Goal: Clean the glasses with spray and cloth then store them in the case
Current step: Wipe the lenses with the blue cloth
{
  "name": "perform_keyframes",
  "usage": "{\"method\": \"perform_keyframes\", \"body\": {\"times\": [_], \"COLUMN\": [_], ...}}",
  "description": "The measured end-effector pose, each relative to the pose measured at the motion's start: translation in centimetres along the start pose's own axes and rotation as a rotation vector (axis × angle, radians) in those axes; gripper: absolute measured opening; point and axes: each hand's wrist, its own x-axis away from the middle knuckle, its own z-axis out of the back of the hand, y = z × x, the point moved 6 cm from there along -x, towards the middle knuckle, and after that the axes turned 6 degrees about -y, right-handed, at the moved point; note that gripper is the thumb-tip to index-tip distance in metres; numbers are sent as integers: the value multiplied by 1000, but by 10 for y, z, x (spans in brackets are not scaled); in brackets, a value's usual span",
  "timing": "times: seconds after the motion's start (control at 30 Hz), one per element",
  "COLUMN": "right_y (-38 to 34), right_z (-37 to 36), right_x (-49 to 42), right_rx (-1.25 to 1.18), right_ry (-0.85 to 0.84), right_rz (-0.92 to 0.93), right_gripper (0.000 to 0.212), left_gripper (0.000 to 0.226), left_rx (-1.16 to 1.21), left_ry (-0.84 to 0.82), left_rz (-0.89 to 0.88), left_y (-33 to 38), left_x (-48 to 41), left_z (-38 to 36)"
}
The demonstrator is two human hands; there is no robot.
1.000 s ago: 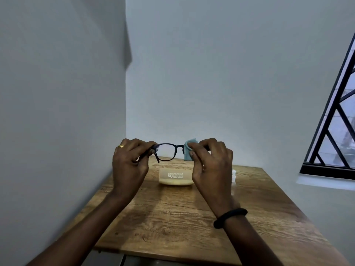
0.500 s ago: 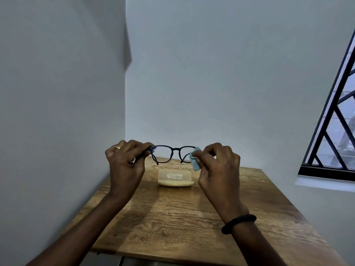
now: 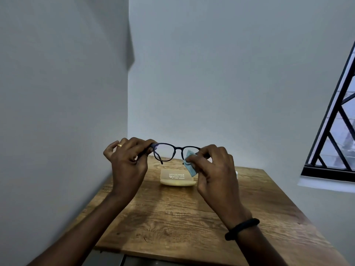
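Note:
Dark-framed glasses (image 3: 177, 148) are held up above the far part of the wooden table (image 3: 184, 214). My left hand (image 3: 128, 160) pinches the frame's left corner near the hinge. My right hand (image 3: 217, 169) pinches a small light-blue cloth (image 3: 189, 167) against the right lens, and the cloth's lower corner hangs below the frame. A pale yellow glasses case (image 3: 176, 179) with white print lies on the table under the glasses. The spray bottle is almost fully hidden behind my right hand; only a white bit (image 3: 236, 172) shows.
Grey walls stand close on the left and behind the table. A window with a black metal grille (image 3: 334, 143) is at the right. The table's front edge (image 3: 172, 256) runs across the bottom of the view.
The cloth has slid from the bridge side of the right lens to its outer lower part, uncovering most of that lens. Both hands and the glasses stay at about the same spot.

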Motion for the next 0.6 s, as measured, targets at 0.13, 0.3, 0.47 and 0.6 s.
{"method": "perform_keyframes", "body": {"times": [0.13,0.3,0.47,0.6], "right_y": [12,17,8,-5], "right_z": [6,12,16,9], "right_x": [2,-5,-12,-13], "right_rx": [29,42,30,1], "right_ry": [7,60,144,99], "right_rz": [-62,-138,-127,-47], "right_gripper": [43,39,35,42], "left_gripper": [21,18,20,19], "left_rx": [24,96,134,156], "left_ry": [0,-15,-15,-16], "left_rz": [-2,-7,2,-9], "left_y": [0,1,0,-5], "left_x": [1,0,-1,-2], "left_z": [0,-2,-5,-6]}}
